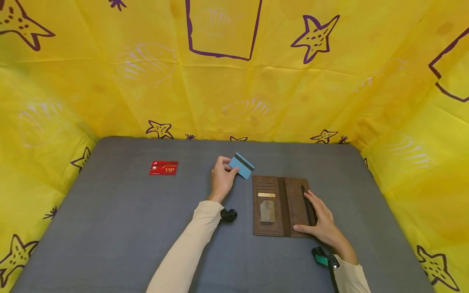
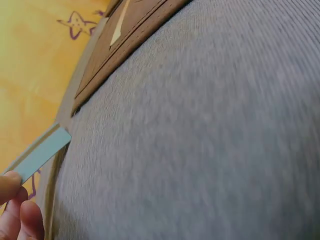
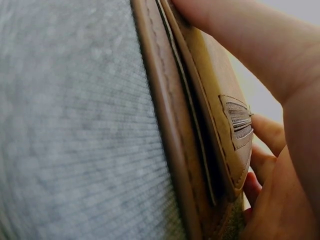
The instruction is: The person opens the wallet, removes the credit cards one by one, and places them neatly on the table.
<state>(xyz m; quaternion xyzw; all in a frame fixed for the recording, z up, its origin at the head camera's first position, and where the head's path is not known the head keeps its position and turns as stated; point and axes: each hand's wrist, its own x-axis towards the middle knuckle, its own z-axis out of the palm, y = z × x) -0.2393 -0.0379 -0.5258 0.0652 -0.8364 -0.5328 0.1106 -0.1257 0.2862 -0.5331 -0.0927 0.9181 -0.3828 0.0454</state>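
In the lower left corner, the left hand (image 2: 14,215) pinches a pale blue card (image 2: 47,150) with a darker stripe. Toward the top, a brown wallet (image 2: 102,70) with stitched edge lies on grey cloth (image 2: 190,140). At upper left, yellow fabric (image 2: 30,80) shows a purple starfish (image 2: 76,24).

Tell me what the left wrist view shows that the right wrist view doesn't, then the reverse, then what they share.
Left wrist only: the left hand pinching a light-blue magnetic-stripe card, plus a purple-outlined starfish print.
Right wrist only: the right hand, a zipper and a gaping slot.
Both: the brown stitched wallet and gray tabletop.
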